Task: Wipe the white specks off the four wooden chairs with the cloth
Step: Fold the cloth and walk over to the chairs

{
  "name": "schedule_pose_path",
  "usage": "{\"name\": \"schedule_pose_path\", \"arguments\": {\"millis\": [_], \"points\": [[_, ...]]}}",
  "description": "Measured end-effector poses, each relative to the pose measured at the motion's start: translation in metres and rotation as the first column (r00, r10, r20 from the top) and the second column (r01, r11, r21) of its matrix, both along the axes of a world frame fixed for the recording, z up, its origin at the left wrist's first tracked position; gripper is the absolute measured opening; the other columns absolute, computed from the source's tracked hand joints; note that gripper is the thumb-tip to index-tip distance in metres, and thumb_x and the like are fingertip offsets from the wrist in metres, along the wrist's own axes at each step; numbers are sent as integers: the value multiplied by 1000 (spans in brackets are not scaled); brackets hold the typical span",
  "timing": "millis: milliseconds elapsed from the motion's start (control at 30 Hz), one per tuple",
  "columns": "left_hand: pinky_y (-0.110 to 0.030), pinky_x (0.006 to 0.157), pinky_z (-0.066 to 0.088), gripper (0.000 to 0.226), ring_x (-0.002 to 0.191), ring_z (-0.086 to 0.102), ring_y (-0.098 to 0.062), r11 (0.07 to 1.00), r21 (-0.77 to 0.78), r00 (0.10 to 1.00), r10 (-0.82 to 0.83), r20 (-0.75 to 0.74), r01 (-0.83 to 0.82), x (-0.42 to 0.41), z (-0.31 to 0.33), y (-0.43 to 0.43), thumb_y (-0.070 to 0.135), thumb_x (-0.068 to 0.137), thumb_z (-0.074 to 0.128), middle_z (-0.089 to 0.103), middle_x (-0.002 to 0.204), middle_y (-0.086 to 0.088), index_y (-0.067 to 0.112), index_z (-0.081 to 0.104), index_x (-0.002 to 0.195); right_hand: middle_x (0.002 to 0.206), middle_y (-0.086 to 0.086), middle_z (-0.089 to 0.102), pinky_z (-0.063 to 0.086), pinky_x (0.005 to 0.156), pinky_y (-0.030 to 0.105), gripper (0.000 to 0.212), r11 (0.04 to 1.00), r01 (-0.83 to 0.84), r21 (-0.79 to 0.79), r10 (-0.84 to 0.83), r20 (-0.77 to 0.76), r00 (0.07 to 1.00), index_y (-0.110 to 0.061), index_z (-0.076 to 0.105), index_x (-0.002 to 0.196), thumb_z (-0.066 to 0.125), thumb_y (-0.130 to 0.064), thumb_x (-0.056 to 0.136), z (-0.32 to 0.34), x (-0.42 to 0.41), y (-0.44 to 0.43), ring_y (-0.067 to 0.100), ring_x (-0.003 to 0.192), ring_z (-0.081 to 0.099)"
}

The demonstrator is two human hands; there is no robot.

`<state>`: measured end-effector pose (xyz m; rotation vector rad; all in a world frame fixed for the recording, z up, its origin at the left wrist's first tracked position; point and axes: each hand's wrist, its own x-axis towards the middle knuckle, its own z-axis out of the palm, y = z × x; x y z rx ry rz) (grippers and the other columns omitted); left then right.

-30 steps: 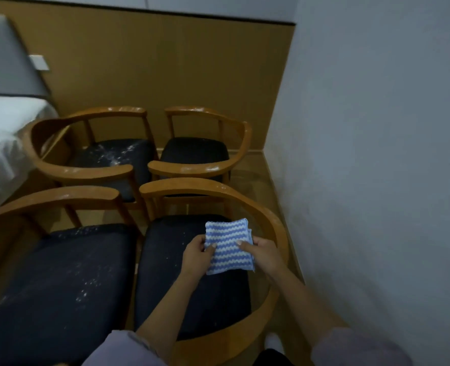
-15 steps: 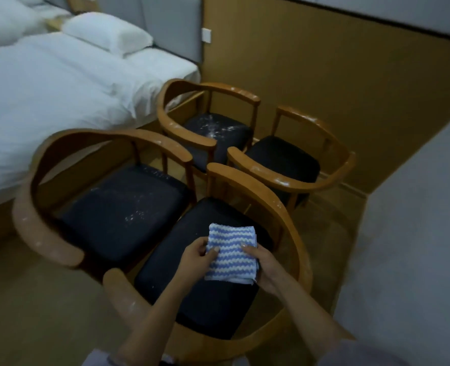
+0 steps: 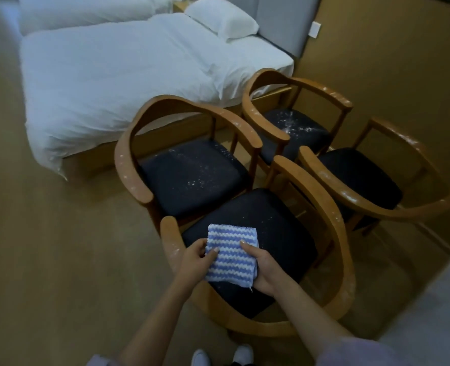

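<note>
Blue-and-white striped cloth [image 3: 230, 256], folded square, sits between our hands over the front of the near chair [image 3: 336, 225]; we cannot tell whether it touches the dark seat. Our left hand [image 3: 193, 260] pinches its left edge, thumb on top, and the fingers [image 3: 245, 244] of our right hand [image 3: 263, 268] curl round its right edge. Only a few faint specks show on the seat below. The left chair [image 3: 125, 165] has white specks scattered across its seat, and the far chair [image 3: 324, 91] carries a denser patch. The right chair [image 3: 350, 199] has a seat that looks dark and plain. A white bed [image 3: 113, 75] with a pillow [image 3: 221, 19] stands just behind the left and far chairs.
</note>
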<state>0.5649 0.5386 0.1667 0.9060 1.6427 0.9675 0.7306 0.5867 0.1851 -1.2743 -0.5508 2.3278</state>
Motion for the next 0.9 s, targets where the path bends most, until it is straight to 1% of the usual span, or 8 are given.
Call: {"name": "schedule_pose_path", "arguments": {"millis": [100,200,267,333,433,567,733,900], "points": [[-20,67,53,16,86,66,-10,999,-24,1000,24,19,-23,-16,-1,-13,28,93,57,66,101,0,21,56,107,114,19,68,50,94,50,37,1000,-21,-10,21,-2,1000,-7,56,124,57,-28,93,-5,-18,-8,35,103,66],[-19,66,53,6,86,66,-10,999,2,999,39,33,-39,-27,2,-22,24,93,57,66,99,1,27,56,98,116,20,67,52,90,49,43,999,-27,-20,27,17,999,-7,55,127,59,-30,91,-9,-32,-15,36,105,65],[-22,71,54,6,88,66,-12,998,13,998,54,25,-54,-34,1,-28,22,94,56,66,98,1,27,57,96,117,20,66,52,90,49,44,999,-43,-28,44,14,999,-7,54,127,59,-30,91,-11,-40,-19,37,107,64],[-28,76,55,11,92,66,-15,997,-9,996,79,30,-79,-39,-1,-33,23,93,57,66,103,-2,21,58,104,118,20,66,49,96,51,44,998,-61,-23,61,7,998,-7,54,127,59,-30,90,-10,-45,-21,37,109,63],[-26,72,56,18,89,67,-14,994,-32,992,111,60,-109,-43,-1,-36,23,93,58,67,103,-4,17,58,110,118,20,66,47,98,52,47,996,-87,-6,87,2,996,-7,53,128,60,-30,88,-8,-49,-21,37,109,63],[-26,70,56,19,87,68,-15,990,-32,986,142,85,-139,-38,5,-39,23,93,58,68,101,-3,16,58,111,114,19,68,52,91,48,40,994,-113,-2,113,6,994,-8,54,126,58,-28,92,-3,-45,-18,35,103,66],[-26,71,56,22,89,67,-16,982,-43,981,186,49,-184,-20,6,-40,24,93,57,65,105,-6,15,56,114,113,19,69,53,88,47,37,985,-175,-7,175,15,984,-7,55,124,56,-29,94,-4,-31,-11,34,101,67],[-21,66,54,22,86,68,-14,966,-37,966,256,42,-255,13,9,-38,23,93,57,67,103,-6,13,57,113,115,21,67,47,98,53,39,971,-238,-29,239,22,971,-6,56,124,56,-30,94,-6,-8,7,39,109,63]]}}
